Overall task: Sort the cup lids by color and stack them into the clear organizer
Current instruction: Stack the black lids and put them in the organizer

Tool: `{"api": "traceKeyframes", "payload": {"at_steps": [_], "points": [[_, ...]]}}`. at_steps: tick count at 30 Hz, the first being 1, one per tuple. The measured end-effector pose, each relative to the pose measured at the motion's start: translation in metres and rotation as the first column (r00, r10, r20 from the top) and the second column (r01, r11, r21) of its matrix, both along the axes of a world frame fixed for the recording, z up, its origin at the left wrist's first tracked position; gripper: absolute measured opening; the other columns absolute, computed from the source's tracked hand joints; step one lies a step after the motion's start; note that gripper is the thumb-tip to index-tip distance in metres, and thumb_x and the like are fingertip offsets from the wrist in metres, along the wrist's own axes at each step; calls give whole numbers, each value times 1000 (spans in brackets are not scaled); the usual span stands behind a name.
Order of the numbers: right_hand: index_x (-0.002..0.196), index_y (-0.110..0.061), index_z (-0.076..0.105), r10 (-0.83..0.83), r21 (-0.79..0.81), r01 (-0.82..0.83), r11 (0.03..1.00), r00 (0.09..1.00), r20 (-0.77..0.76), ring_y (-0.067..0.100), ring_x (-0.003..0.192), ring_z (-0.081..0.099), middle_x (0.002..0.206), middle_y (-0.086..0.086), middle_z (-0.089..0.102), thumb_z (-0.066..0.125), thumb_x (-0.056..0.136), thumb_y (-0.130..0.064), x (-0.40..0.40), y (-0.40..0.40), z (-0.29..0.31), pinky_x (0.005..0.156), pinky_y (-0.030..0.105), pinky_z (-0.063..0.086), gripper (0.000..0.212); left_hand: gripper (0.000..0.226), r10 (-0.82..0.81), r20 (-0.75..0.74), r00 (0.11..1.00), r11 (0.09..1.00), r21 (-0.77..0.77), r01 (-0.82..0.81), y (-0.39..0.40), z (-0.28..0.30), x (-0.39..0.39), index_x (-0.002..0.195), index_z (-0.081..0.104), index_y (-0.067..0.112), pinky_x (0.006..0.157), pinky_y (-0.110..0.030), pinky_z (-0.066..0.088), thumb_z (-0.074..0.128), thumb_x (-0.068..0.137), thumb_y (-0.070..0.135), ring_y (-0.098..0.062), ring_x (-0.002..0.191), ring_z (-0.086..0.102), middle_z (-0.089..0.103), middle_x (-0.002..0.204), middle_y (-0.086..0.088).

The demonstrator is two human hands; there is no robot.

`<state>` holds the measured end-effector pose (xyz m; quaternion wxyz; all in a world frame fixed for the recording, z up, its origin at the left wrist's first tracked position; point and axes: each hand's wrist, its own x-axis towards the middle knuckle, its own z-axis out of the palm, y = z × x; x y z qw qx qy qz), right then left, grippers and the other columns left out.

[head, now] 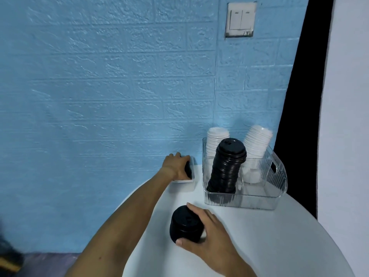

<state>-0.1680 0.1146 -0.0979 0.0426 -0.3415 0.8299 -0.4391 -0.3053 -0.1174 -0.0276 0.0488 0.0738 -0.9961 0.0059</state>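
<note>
Holding a short stack of black lids (186, 226) on the white table (279, 246), the right hand (207, 234) has its thumb and fingers curled round the stack's near and right sides; this stack stands just in front of the clear organizer (277, 176) and is not yet in it. Inside the organizer, a tall stack of black lids (226, 166) leans in the front left compartment, and two stacks of white lids (216, 140) (257, 140) rise behind it, the right one tilted toward the handle side. A few white lids also appear to lie low in the right compartment, though the ribbed wall blurs them. Sorting by color therefore looks largely done, judged from the stacks already placed. Remaining work: the held black stack must join the tall black one, which leans already and may slip when loaded. To the left, the left hand (176, 166) reaches into a small clear tray (186, 182) at the table's edge by the blue wall (99, 86), fingers curled over something black, probably more lids; how many are left there cannot be told.
</note>
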Motion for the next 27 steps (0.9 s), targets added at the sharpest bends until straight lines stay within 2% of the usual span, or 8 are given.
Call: {"api": "traceKeyframes", "payload": {"at_steps": [4,9,14,17,20,23,27], "points": [[137,-67,30,11,-9,-11,1000,1000,9,-7,129,38,132,-38,40,71,64,-78,1,1,1,117,30,31,85,65,-4,-6,1000,1000,22,4,-2,2,9,127,50,33,95,-42,44,72,70,57,-37,110,54,53,122,-9],[138,-67,28,13,3,-13,1000,999,35,-4,130,38,132,-37,41,70,64,-78,0,1,2,117,31,32,85,80,-4,-126,992,996,87,15,-19,34,26,127,48,35,90,-42,51,80,57,55,-35,106,55,52,122,-7],[142,-63,29,0,-20,1,1000,998,59,3,131,40,132,-35,44,72,63,-79,2,0,-1,116,35,35,91,74,-20,-91,996,990,139,33,-24,53,47,123,51,32,85,-37,51,83,59,53,-31,100,57,52,111,-4],[141,-63,31,1,-45,3,999,996,90,4,132,42,132,-34,45,75,62,-76,2,1,-1,116,35,36,91,70,-72,-140,988,972,213,101,-13,62,65,120,53,34,81,-31,46,86,60,50,-26,98,58,52,107,0],[144,-57,33,-5,-61,12,998,994,106,3,132,42,134,-32,46,76,60,-74,3,0,1,116,33,35,95,67,-177,-203,963,934,276,229,13,76,102,118,55,38,86,-26,45,88,60,46,-16,99,58,56,110,4],[145,-51,38,-7,-88,19,996,991,135,-2,127,47,133,-28,53,81,60,-67,5,0,4,110,25,39,97,70,-303,-133,944,909,258,328,39,78,147,118,53,43,92,-22,44,87,57,50,-9,101,55,55,112,10],[131,-50,51,-4,-127,28,991,982,186,-6,111,58,119,-25,65,89,58,-57,7,3,9,95,22,48,83,72,-368,-7,930,908,212,361,59,57,181,121,49,46,97,-30,46,84,59,52,-13,110,48,49,119,14]]}}
